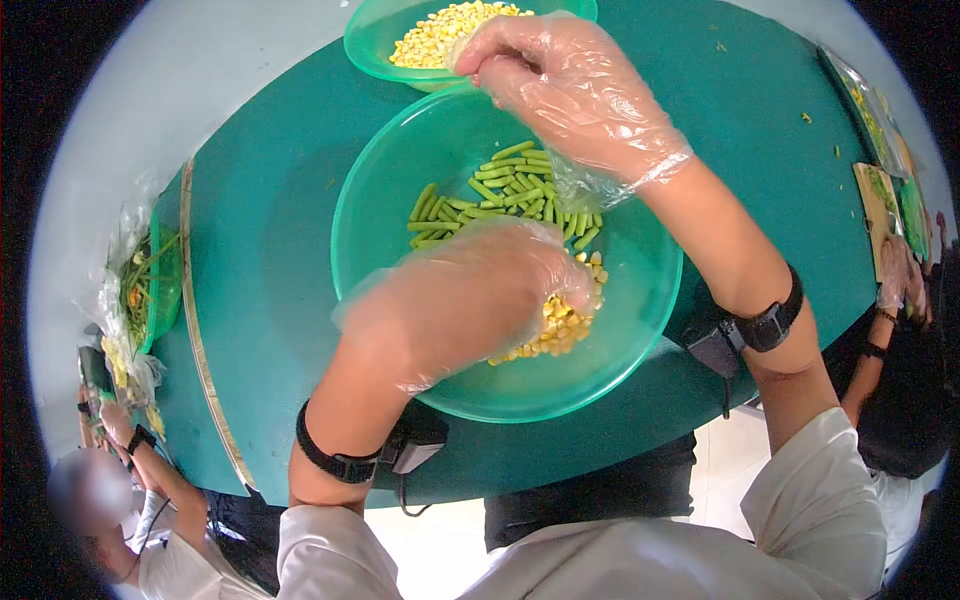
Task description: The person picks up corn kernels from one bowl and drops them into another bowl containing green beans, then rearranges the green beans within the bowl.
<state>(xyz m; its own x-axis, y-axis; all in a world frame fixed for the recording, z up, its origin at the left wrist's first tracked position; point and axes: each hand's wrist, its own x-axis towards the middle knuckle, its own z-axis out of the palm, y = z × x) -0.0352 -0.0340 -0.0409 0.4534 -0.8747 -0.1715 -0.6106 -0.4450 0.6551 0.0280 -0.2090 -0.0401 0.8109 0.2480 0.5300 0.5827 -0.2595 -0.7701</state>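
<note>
A large green bowl (640, 290) holds cut green beans (515, 185) and a smaller heap of yellow corn kernels (545, 340). My left hand (480, 290), in a clear plastic glove, reaches into this bowl with curled fingers closed around corn kernels at the heap; the palm is hidden. My right hand (575, 85), also gloved, is raised at the near rim of a second green bowl (370, 50) full of corn kernels (450, 30). Its thumb and fingers are pinched together; what is between them is too hidden to make out.
Both bowls stand on a green table (270, 250) with a pale edge strip (205, 370) at left. A green basket of vegetable scraps (165, 280) and plastic bags lies at far left. At right are a cutting board (875, 215) and a co-worker's hands (900, 275); another person sits lower left.
</note>
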